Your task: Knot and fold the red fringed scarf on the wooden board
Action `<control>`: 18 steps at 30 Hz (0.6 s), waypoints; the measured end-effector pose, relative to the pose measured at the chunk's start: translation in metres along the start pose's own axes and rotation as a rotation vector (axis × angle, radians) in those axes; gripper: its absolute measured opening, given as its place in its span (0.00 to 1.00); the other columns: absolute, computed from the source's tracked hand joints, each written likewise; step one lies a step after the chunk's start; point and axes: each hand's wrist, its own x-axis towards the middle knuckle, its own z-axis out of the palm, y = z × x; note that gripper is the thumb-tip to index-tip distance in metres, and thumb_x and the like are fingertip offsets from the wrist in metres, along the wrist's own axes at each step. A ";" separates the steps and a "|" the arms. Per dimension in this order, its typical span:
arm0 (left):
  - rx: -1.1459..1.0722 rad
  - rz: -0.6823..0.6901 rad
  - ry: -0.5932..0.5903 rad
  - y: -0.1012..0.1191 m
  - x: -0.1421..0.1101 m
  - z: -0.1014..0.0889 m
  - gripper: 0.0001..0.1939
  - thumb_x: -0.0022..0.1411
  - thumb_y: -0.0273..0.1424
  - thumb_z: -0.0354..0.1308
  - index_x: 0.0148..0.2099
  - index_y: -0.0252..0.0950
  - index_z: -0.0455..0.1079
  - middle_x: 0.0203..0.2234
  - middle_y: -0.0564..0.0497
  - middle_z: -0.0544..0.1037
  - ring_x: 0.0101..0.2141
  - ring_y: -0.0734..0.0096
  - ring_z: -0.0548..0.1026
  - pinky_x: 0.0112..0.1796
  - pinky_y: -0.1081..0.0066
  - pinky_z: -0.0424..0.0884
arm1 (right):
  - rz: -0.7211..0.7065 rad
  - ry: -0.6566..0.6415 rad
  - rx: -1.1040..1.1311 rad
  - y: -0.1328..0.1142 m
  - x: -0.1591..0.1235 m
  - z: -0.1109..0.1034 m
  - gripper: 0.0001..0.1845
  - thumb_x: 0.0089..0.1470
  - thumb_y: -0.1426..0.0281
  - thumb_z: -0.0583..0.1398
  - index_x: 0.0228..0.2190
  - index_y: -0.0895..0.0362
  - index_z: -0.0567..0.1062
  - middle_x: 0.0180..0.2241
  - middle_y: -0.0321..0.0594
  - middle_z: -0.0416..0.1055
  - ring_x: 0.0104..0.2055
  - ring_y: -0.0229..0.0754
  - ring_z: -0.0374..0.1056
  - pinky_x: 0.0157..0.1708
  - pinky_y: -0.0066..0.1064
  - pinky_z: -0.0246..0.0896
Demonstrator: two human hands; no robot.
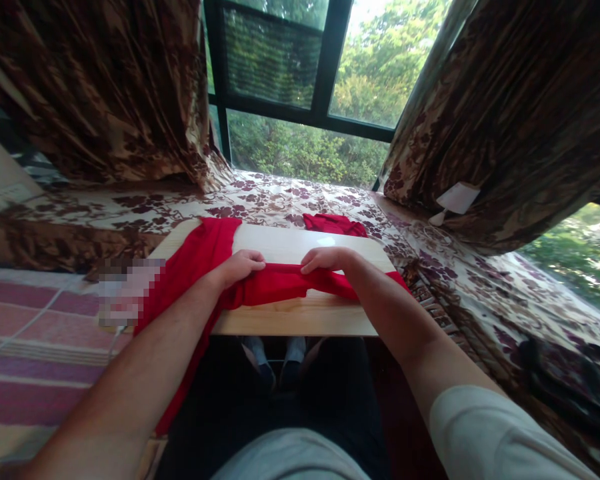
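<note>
A long red cloth (275, 287) lies across a light wooden tabletop (300, 323), and part of it drapes over the left end and down the near side. My left hand (243, 265) pinches its upper edge left of the middle. A short way to the right, my right hand (325, 258) grips the same edge between thumb and fingers. Between the two hands the edge runs nearly straight. The right part of the cloth passes under my right wrist and reaches the table's right edge.
Another red fabric piece (335, 224) sits behind the table on the flower-patterned cover (275, 193). A small white lamp (457, 199) stands to the right. A striped bedspread (35, 347) with a white cable lies at left. Dark objects (570, 387) rest at far right. Curtains frame the window.
</note>
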 end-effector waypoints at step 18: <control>0.010 -0.036 -0.022 -0.008 0.004 -0.018 0.19 0.47 0.47 0.65 0.29 0.35 0.74 0.24 0.52 0.77 0.27 0.68 0.72 0.29 0.71 0.65 | -0.077 0.167 0.053 -0.024 0.011 0.008 0.04 0.48 0.71 0.64 0.25 0.59 0.76 0.22 0.33 0.74 0.23 0.35 0.67 0.24 0.24 0.60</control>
